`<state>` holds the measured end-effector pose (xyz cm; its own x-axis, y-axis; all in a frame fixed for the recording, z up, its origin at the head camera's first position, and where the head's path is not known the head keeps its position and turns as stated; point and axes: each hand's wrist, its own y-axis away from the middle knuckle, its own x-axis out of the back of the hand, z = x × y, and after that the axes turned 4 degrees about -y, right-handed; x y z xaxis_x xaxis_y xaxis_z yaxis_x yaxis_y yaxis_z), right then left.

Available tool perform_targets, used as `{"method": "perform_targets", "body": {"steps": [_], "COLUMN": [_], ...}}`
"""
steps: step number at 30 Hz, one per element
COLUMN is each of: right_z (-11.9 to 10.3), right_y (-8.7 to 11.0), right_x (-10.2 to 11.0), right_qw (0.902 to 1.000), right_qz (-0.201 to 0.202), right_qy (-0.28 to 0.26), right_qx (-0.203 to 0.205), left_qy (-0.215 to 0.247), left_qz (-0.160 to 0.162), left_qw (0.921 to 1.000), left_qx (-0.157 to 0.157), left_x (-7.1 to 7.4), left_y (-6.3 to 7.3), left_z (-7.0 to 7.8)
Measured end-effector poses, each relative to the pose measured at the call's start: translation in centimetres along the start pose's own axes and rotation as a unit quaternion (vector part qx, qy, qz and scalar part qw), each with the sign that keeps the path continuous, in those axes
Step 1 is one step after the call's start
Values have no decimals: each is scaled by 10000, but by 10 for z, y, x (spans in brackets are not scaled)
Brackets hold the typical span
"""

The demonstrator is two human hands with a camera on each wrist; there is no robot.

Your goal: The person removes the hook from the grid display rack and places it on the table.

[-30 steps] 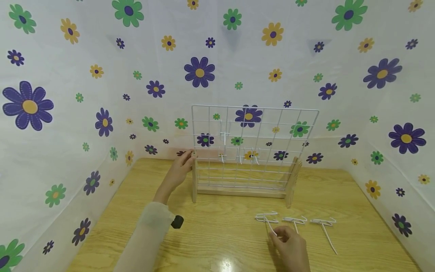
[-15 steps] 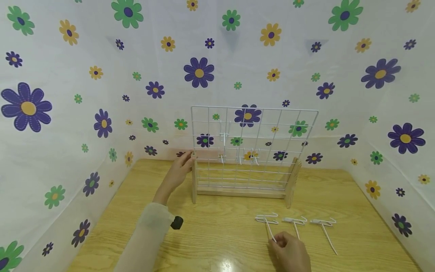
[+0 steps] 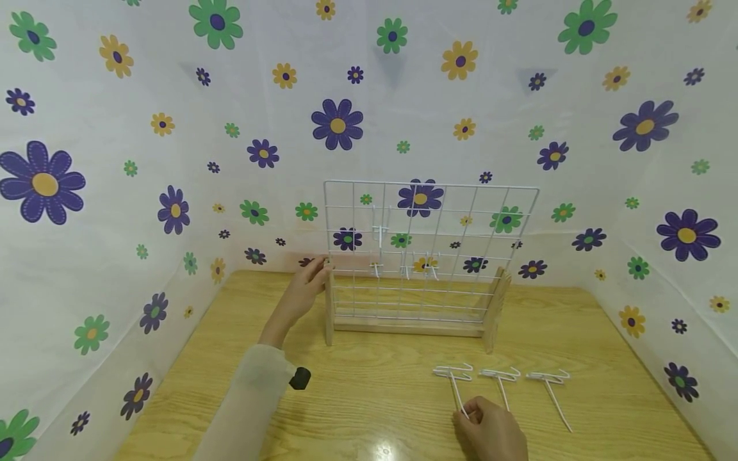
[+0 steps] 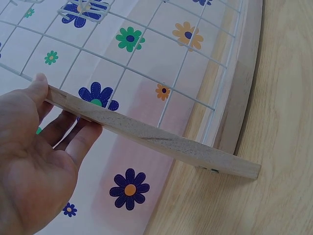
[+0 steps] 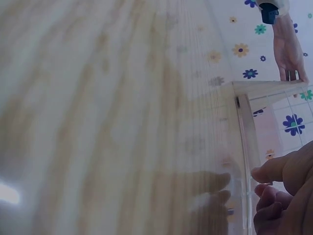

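Note:
My left hand grips the left wooden upright of a white wire grid rack. The left wrist view shows its thumb on one side of that upright and fingers curled against the other. At the front right, my right hand pinches the stem of a white wire hook, the leftmost of three on the table. Beside it are a middle hook, its stem end partly behind my hand, and a right hook. In the right wrist view my right hand shows without the hook.
Several white hooks hang on the grid's left and middle part, one hook above the others. A wooden bar joins the uprights at the bottom. The right upright stands behind the loose hooks. Flowered cloth walls the wooden table in.
My right hand has drawn slightly down toward the front edge, and the leftmost hook's stem has swung down alongside the others, showing more length. My left hand has stayed on the upright.

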<state>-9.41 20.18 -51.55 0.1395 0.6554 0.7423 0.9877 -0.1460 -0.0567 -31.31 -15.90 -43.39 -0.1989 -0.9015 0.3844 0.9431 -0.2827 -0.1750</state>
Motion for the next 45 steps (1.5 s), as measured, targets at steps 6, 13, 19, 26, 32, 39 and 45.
{"method": "perform_targets", "body": {"steps": [6, 13, 19, 26, 32, 39, 45], "right_z": [3, 4, 4, 4, 4, 5, 5], "right_y": [0, -1, -1, -2, -2, -2, -2], "right_x": [-2, -4, -5, -5, -6, -6, -5], "right_qw": [9999, 9997, 9999, 9999, 9999, 9999, 9998], "right_qz": [30, 73, 44, -29, -76, -122, -140], "right_qy": [93, 143, 123, 130, 104, 5, -65], "right_qx": [58, 159, 97, 48, -30, -61, -85], "left_qy": [-11, -26, -7, -65, -94, 1, 65], "left_qz": [-6, -9, 3, -2, 0, -19, -18], "left_qw": [10000, 10000, 10000, 10000, 9999, 10000, 9999], "left_qx": [38, 14, -55, -24, 40, 55, 80], "left_x": [0, 0, 1, 1, 1, 1, 1], "left_y": [1, -1, 0, 0, 0, 0, -1], "left_z": [0, 0, 2, 2, 2, 1, 0]}}
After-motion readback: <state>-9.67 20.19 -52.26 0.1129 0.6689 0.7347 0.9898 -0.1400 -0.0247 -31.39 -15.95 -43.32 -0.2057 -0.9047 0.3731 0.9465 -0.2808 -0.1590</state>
